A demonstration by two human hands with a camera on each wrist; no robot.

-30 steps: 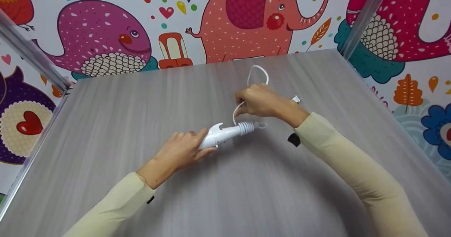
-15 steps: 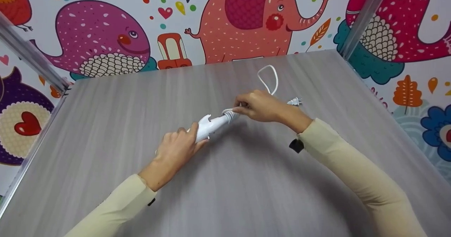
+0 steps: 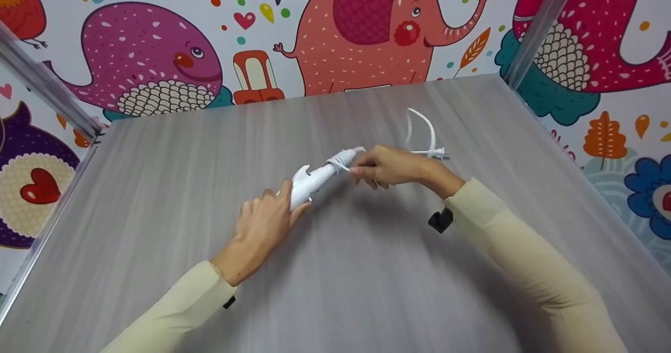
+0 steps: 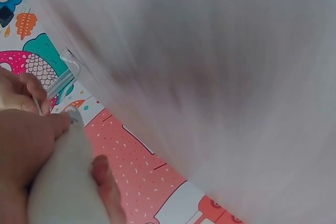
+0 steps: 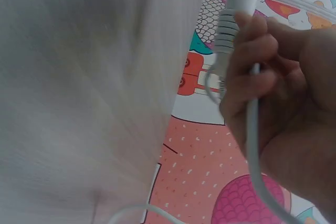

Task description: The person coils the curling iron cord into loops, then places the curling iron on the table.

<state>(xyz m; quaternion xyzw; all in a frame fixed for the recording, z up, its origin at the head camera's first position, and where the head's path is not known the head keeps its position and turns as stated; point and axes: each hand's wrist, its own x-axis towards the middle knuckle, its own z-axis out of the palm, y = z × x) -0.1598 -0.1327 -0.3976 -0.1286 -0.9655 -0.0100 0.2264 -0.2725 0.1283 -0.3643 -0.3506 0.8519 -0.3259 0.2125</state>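
In the head view my left hand [image 3: 263, 217] grips the body of a white corded hand appliance [image 3: 305, 185], slim, with a small hook-shaped lever on top. It is held above the table, tilted up to the right. White cord [image 3: 342, 159] is wound in several turns around its far end. My right hand [image 3: 389, 165] pinches the cord beside these turns. In the right wrist view the cord [image 5: 253, 129] runs across the curled fingers [image 5: 252, 51]. Past the right hand, the loose cord arcs up and the two-prong plug [image 3: 437, 153] shows above the wrist.
The grey wood-grain table [image 3: 183, 185] lies beneath both hands. Walls with cartoon animals [image 3: 367, 43] stand at the back and sides, with metal posts [image 3: 540, 33] at the corners. A small black piece [image 3: 441, 220] hangs at the right cuff.
The right hand has carried the cord around the appliance's end and come down to its right side. The appliance has tilted up and shifted left; the loose cord loop has moved right.
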